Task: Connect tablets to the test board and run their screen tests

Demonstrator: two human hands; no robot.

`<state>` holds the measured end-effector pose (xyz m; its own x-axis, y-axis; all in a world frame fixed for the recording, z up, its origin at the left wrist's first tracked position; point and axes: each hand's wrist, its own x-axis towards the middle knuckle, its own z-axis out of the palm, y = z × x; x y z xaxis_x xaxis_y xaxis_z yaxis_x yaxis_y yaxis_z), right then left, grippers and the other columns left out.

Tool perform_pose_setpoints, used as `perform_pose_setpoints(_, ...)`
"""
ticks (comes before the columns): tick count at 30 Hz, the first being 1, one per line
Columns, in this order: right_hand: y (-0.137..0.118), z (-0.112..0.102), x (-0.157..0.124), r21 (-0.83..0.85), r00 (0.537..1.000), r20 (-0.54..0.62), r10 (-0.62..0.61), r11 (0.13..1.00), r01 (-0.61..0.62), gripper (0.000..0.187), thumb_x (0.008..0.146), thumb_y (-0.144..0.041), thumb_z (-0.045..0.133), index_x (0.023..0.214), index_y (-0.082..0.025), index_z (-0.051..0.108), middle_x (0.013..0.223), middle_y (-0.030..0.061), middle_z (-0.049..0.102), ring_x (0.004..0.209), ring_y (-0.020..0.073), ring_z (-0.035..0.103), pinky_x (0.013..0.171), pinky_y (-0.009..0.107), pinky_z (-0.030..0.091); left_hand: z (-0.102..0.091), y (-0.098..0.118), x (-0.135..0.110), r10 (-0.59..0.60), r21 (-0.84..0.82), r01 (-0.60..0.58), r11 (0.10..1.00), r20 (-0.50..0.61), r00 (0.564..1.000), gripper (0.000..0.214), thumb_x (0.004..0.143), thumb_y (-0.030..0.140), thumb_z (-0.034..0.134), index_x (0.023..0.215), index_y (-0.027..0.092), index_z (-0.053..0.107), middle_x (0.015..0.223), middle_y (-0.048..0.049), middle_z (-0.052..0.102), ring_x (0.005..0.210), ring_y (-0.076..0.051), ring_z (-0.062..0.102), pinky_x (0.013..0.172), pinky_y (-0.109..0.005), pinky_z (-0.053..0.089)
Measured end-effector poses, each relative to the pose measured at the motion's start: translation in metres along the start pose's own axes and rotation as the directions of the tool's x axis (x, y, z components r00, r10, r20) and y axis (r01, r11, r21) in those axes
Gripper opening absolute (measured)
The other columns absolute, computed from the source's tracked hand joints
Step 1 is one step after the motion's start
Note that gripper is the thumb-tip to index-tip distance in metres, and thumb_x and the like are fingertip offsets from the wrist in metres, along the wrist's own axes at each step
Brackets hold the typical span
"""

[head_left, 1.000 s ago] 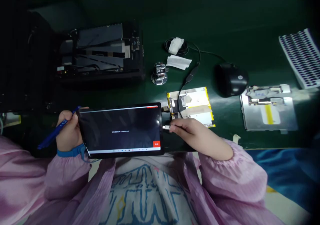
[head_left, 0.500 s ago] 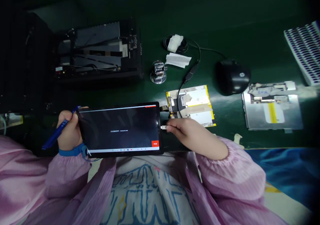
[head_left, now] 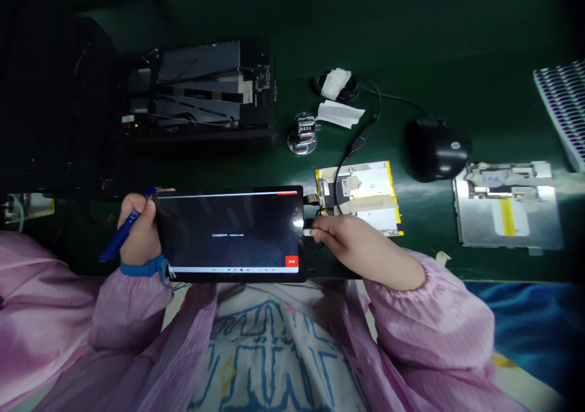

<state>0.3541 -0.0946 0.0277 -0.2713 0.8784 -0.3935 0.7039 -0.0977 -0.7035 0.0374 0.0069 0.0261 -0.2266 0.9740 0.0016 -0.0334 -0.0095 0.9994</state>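
Note:
A dark-screened tablet (head_left: 231, 217), with a line of text and a red button lit on it, is held near the table's front edge. My left hand (head_left: 136, 229) is closed round its left end and also keeps a blue pen (head_left: 125, 229) between thumb and fingers. At the tablet's right edge, my right hand (head_left: 347, 238) pinches a USB plug (head_left: 308, 232); how deep the plug sits I cannot tell. Just beyond that hand lies a battery pack (head_left: 372, 177) with yellow edges, and a flat ribbon cable (head_left: 311, 198) runs from it toward the tablet.
A black mouse (head_left: 439, 149) and a metal-backed part (head_left: 507, 217) are on the right, below a white grid rack (head_left: 564, 110). A chrome tally counter (head_left: 303, 133), paper strip (head_left: 341, 113) and coiled cable (head_left: 353, 89) lie mid-table. Opened black devices (head_left: 198, 83) fill the left.
The camera view has shifted slightly, so everything appears a little further right. Both hands keep the same hold on the tablet, pen and plug.

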Motion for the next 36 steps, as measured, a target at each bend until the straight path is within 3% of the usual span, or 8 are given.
perform_pose_setpoints(5,-0.003,0.001,-0.003,-0.056,1.000,-0.013,0.008,0.998,-0.008,0.026,0.093,-0.025,0.040,0.070,-0.020,0.052,0.061,0.0008,0.056,0.057,0.0149,0.052,0.056,0.026,0.034,-0.004,-0.002,0.001,-0.015,-0.050,0.017,0.999,0.031,0.999,0.034,0.063,0.016,0.071,0.070,0.020,0.038,0.073,-0.0011,0.071,0.082,-0.022,0.067,0.078,-0.035,0.052)
perform_pose_setpoints(8,-0.002,0.008,-0.009,-0.090,0.990,-0.134,-0.036,0.996,0.024,0.022,0.094,-0.027,0.042,0.083,-0.019,0.060,0.073,0.0041,0.065,0.066,0.0180,0.061,0.060,0.028,0.042,-0.007,-0.003,0.002,-0.048,-0.089,0.053,0.995,0.062,0.997,0.034,0.064,0.017,0.072,0.070,0.020,0.038,0.077,-0.0027,0.073,0.085,-0.023,0.067,0.079,-0.036,0.052)
perform_pose_setpoints(11,0.001,0.017,-0.014,-0.124,0.944,-0.277,-0.179,0.981,0.150,0.017,0.092,-0.026,0.050,0.101,-0.018,0.061,0.090,0.0070,0.069,0.078,0.0197,0.066,0.068,0.030,0.049,-0.010,-0.005,0.002,-0.051,-0.133,0.059,0.989,0.069,0.996,0.034,0.066,0.017,0.073,0.069,0.019,0.039,0.077,-0.0037,0.073,0.084,-0.023,0.068,0.079,-0.036,0.053)
perform_pose_setpoints(15,0.005,0.025,-0.013,-0.272,0.854,-0.340,-0.394,0.910,0.312,0.013,0.092,-0.022,0.050,0.098,-0.016,0.061,0.090,0.0084,0.067,0.081,0.0199,0.066,0.072,0.032,0.053,-0.013,-0.007,-0.001,-0.092,-0.177,0.106,0.978,0.087,0.992,0.032,0.069,0.016,0.071,0.070,0.020,0.040,0.077,-0.0018,0.072,0.083,-0.021,0.068,0.080,-0.036,0.053)
perform_pose_setpoints(25,0.009,0.020,-0.013,-0.627,0.691,-0.238,-0.683,0.651,0.427,0.014,0.093,-0.022,0.052,0.101,-0.014,0.059,0.077,0.0073,0.067,0.067,0.0176,0.063,0.060,0.029,0.050,-0.010,-0.002,-0.006,-0.173,-0.193,0.178,0.965,0.043,0.984,0.033,0.072,0.015,0.067,0.069,0.020,0.035,0.076,-0.0017,0.069,0.081,-0.022,0.068,0.072,-0.034,0.056)
perform_pose_setpoints(32,0.016,0.017,-0.011,-0.709,0.665,-0.137,-0.734,0.542,0.451,0.017,0.095,-0.022,0.047,0.097,-0.014,0.061,0.066,0.0047,0.064,0.053,0.0144,0.055,0.050,0.029,0.041,-0.013,-0.002,-0.005,-0.177,-0.178,0.187,0.966,0.068,0.982,0.030,0.072,0.014,0.065,0.070,0.021,0.035,0.075,-0.0007,0.068,0.078,-0.020,0.067,0.071,-0.034,0.055)
perform_pose_setpoints(36,0.025,0.012,-0.016,-0.675,0.659,-0.219,-0.720,0.599,0.430,0.026,0.090,-0.030,0.057,0.110,-0.014,0.059,0.066,0.0028,0.063,0.054,0.0151,0.057,0.053,0.028,0.043,-0.015,-0.004,-0.004,-0.165,-0.155,0.172,0.973,0.056,0.985,0.029,0.073,0.015,0.064,0.070,0.020,0.036,0.074,-0.0002,0.067,0.078,-0.019,0.067,0.072,-0.033,0.055)
